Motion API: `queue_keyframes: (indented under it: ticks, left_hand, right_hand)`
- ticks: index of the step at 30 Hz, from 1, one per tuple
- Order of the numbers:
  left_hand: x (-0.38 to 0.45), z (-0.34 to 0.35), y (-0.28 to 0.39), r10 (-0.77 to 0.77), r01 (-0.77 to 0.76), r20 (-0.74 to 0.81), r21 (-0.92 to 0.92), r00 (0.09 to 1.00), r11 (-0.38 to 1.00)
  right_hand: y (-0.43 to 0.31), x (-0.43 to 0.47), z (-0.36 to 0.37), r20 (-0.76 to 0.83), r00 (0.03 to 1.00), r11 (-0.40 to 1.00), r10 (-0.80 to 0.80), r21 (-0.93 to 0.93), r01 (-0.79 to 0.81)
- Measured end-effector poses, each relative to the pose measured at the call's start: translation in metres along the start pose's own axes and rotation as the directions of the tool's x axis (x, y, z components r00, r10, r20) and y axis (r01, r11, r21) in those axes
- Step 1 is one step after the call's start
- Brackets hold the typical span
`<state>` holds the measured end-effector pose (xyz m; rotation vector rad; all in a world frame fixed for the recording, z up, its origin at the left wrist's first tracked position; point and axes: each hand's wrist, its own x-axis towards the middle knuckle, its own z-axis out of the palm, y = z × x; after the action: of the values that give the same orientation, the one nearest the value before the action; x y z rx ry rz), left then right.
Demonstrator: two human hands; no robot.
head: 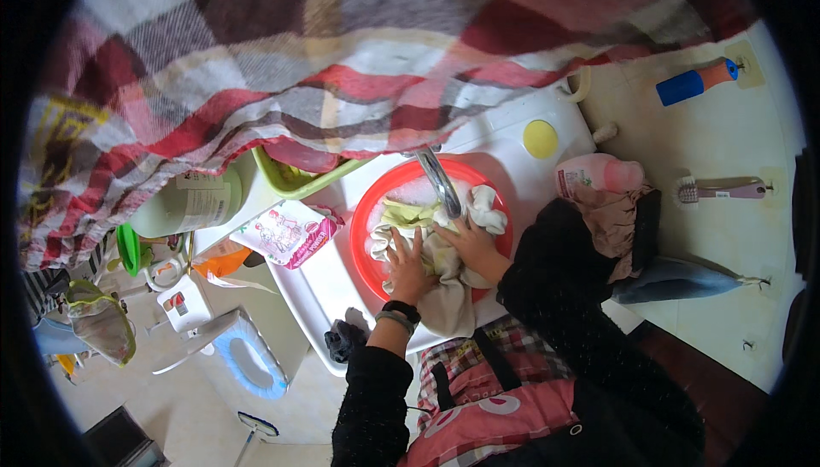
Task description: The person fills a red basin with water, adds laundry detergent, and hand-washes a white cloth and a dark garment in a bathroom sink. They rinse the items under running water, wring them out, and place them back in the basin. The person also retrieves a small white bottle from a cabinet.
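A red plastic basin (360,236) stands in a white sink (314,294), under a chrome faucet (441,182). Suds and wet clothes (442,252) fill it: pale cloth, a yellow-green piece and a white piece. My left hand (408,268) rests on the pale cloth, fingers spread, with bands at the wrist. To its right my right hand (473,246) presses the cloth below the faucet's spout, fingers apart. Part of the pale cloth hangs over the basin's near rim. Whether any cloth is pinched under the palms cannot be told.
Left of the basin lie a washing powder bag (288,233) and a green tray (307,188); a dark cloth (346,339) sits on the sink's edge. A pink bottle (599,172) stands at right. Brushes (721,190) hang on the wall. Checked fabric (359,38) covers the upper view.
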<state>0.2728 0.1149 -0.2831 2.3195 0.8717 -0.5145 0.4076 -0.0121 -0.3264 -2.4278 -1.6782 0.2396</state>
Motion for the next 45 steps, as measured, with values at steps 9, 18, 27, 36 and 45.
queue_keyframes:
  ticks: [9, 18, 27, 36, 45]
  left_hand:
    - [0.012, 0.022, -0.004, -0.013, 0.015, -0.01, 0.211, 1.0, 0.977]
    - [0.028, 0.029, -0.022, 0.053, -0.057, 0.023, 0.254, 0.998, 0.966]
    - [-0.03, -0.004, 0.021, 0.093, -0.102, 0.054, 0.179, 0.994, 0.979]
    - [-0.004, 0.024, 0.011, 0.088, -0.094, 0.039, 0.206, 0.995, 0.974]
    - [0.017, -0.008, -0.009, 0.113, -0.11, -0.141, 0.027, 0.984, 0.994]
  right_hand:
    - [-0.002, 0.002, 0.008, 0.055, 0.997, 0.998, 0.056, -0.008, -0.056]
    - [-0.004, 0.008, -0.003, 0.108, 0.993, 0.996, 0.042, -0.085, -0.033]
    - [-0.002, 0.01, -0.038, -0.046, 0.997, 0.986, -0.061, 0.155, 0.067]
    - [0.005, 0.013, 0.011, 0.047, 0.996, 0.994, -0.071, 0.084, 0.066]
    - [0.002, 0.032, -0.024, 0.108, 0.989, 0.963, 0.098, 0.241, -0.122]
